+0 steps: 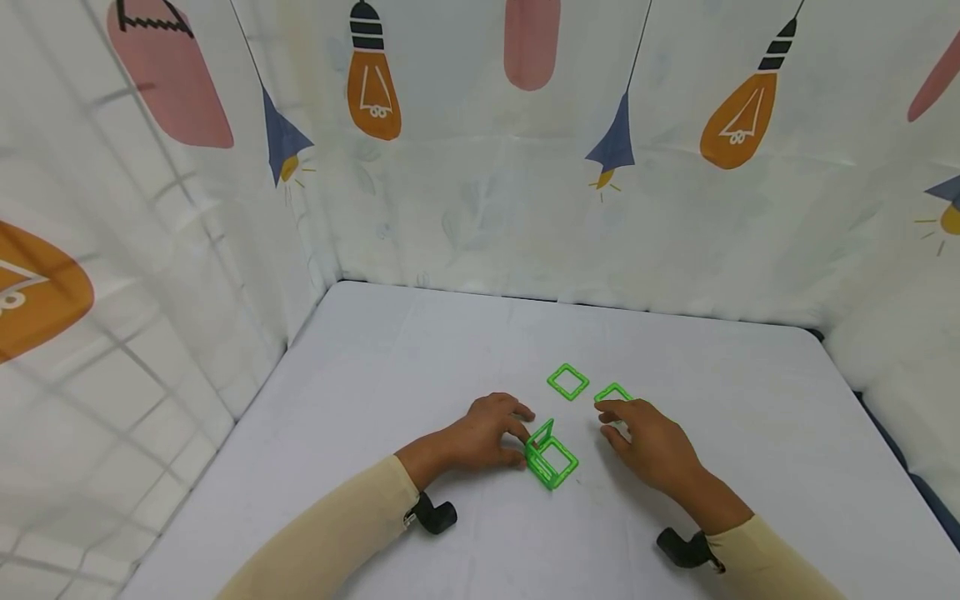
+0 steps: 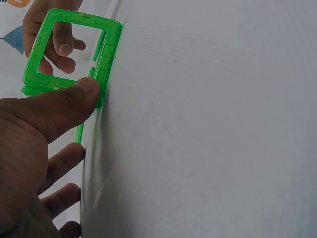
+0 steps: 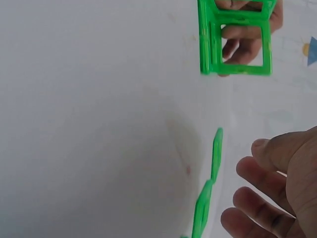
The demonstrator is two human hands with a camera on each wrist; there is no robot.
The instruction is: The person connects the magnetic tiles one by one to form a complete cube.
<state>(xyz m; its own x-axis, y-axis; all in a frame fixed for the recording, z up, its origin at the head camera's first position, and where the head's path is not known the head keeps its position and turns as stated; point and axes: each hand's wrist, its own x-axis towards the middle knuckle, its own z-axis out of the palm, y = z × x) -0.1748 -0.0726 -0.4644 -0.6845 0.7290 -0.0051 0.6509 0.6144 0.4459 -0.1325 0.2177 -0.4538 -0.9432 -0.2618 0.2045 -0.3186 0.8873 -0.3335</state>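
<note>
My left hand (image 1: 487, 433) holds a small structure of joined green square magnetic tiles (image 1: 565, 474) on the table. In the left wrist view, the thumb presses on a corner of this tile structure (image 2: 111, 54). One tile stands tilted up from the others at the back. My right hand (image 1: 654, 443) hovers with relaxed, slightly bent fingers over a loose green square tile (image 1: 615, 387), partly covering it. Nothing sits between those fingers in the right wrist view, where loose tiles (image 3: 201, 208) appear almost edge-on, apart from the fingertips.
Another loose green square tile (image 1: 578, 372) lies flat farther back. A white cloth covers the table (image 1: 420, 350). Printed curtains (image 1: 465, 208) hang along the back and left sides. A black wrist camera (image 1: 437, 515) sits on each wrist.
</note>
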